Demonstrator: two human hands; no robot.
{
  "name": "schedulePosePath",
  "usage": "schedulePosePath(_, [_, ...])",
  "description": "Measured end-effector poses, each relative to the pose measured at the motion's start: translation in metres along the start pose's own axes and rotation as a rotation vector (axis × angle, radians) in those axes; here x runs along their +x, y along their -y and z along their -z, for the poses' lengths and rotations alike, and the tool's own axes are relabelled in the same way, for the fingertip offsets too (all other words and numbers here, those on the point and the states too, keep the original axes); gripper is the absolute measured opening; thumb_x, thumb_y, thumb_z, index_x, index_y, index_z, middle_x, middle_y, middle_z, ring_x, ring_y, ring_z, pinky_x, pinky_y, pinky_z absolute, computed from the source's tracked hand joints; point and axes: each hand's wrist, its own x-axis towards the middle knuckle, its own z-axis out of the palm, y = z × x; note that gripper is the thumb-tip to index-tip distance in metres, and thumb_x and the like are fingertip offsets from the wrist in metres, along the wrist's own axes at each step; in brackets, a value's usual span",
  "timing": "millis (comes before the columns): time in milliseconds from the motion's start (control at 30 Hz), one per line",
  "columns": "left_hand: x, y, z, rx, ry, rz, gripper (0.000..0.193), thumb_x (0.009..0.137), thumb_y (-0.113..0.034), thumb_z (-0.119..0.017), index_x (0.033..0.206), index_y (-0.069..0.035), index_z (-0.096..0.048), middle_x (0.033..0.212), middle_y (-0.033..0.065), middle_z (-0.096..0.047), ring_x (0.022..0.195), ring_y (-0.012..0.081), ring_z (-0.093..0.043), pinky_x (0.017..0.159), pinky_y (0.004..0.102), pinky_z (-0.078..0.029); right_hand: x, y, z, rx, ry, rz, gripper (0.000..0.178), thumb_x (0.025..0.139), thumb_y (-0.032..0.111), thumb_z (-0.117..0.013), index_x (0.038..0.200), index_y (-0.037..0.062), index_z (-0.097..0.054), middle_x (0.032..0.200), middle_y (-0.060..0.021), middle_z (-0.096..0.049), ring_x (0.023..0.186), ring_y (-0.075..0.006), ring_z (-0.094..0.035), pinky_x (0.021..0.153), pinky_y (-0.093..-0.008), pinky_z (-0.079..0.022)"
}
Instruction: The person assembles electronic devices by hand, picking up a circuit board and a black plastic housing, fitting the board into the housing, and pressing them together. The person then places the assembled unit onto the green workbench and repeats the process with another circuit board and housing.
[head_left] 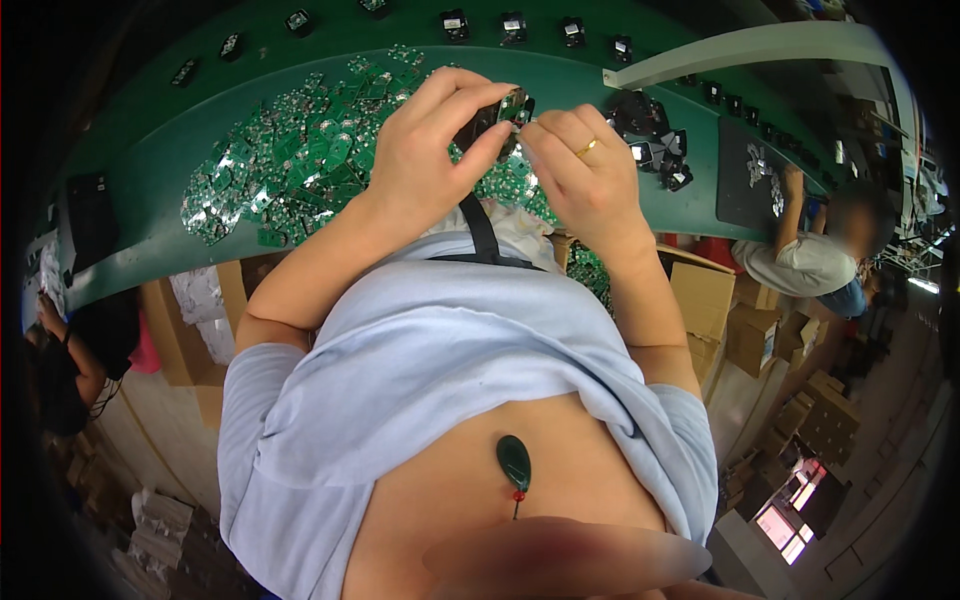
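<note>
My left hand (422, 145) grips a small black housing (480, 124) between thumb and fingers, above the near side of the green table. A small green circuit board (512, 103) shows at the housing's upper right side. Beside it, my right hand (588, 172), with a ring on one finger, is closed in a pinch at the housing's right edge. What its fingertips hold, if anything, is hidden. Left of and beneath my hands spreads a large heap of green circuit boards (320, 155). To the right lies a cluster of black housings (662, 155).
Black units stand spaced along a green belt (400, 22) beyond the table. A pale metal arm (740, 52) reaches over the far right. Co-workers sit at the right (800, 262) and left (85, 350). Cardboard boxes (700, 300) stand under the table edge.
</note>
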Motion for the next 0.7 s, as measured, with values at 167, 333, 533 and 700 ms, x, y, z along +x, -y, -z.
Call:
schedulePosePath(167, [0.001,-0.003,0.000,-0.045,0.021,0.058,0.024,0.072,-0.005,-0.065,0.096,-0.004,-0.061,0.085,0.0075,-0.057,0.067,0.0207,-0.058,0.058,0.0270,-0.047,0.002,-0.002,0.001,0.056,0.030,-0.028,0.018,0.060,-0.002,-0.061,0.076,0.0040,-0.055,0.073,-0.0043,-0.049,0.065,-0.0200,-0.048,0.053,-0.0294,-0.043])
schedulePosePath(333, [-0.005,0.004,-0.007,-0.084,-0.030,0.063,0.023,0.072,-0.005,-0.066,0.095,-0.004,-0.062,0.084,0.0075,-0.057,0.066,0.0203,-0.058,0.056,0.0272,-0.047,-0.005,0.008,-0.007,0.012,0.005,-0.095,0.019,0.061,-0.002,-0.062,0.077,0.0043,-0.053,0.072,-0.0055,-0.047,0.064,-0.0216,-0.048,0.052,-0.0308,-0.043])
schedulePosePath(533, [-0.004,0.001,-0.011,-0.021,-0.050,0.085,0.023,0.072,-0.007,-0.066,0.094,-0.005,-0.062,0.083,0.0058,-0.057,0.065,0.0187,-0.058,0.056,0.0267,-0.047,-0.013,0.011,-0.014,0.011,-0.067,-0.180,0.019,0.062,-0.003,-0.062,0.076,0.0040,-0.052,0.073,-0.0065,-0.048,0.064,-0.0234,-0.049,0.052,-0.0327,-0.043])
schedulePosePath(700, [-0.004,-0.001,-0.008,-0.020,-0.039,0.130,0.023,0.072,-0.007,-0.066,0.095,-0.006,-0.062,0.082,0.0050,-0.057,0.065,0.0181,-0.058,0.055,0.0262,-0.047,-0.010,0.008,-0.010,0.089,-0.072,-0.201,0.018,0.063,-0.004,-0.062,0.077,0.0033,-0.053,0.075,-0.0068,-0.051,0.066,-0.0244,-0.050,0.053,-0.0325,-0.043])
